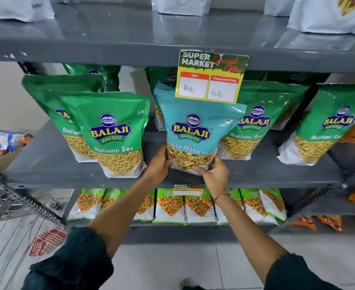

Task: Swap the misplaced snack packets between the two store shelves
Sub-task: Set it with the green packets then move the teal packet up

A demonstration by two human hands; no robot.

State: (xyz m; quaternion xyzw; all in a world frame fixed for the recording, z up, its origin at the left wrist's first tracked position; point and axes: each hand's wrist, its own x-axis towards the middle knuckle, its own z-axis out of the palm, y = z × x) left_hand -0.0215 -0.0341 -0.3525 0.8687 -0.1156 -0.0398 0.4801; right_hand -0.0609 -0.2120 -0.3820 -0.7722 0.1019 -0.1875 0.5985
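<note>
A light blue Khatta Mitha Mix packet [195, 124] stands upright on the middle grey shelf [47, 164], among green Ratlami Sev packets [111, 130]. My left hand [158, 164] grips its lower left corner and my right hand [214, 174] grips its lower right corner. Its base sits at the shelf's front edge. More green Ratlami Sev packets [253, 124] stand to its right. The yellow price tag [211, 77] hanging from the shelf above covers the blue packet's top.
The top shelf [109, 38] carries pale packets [329, 15]. A lower shelf holds a row of green-and-white packets [170, 206]. A wire cart [9, 208] stands at the left, with a red checked cloth [47, 239]. Orange packets [329, 222] lie at the lower right.
</note>
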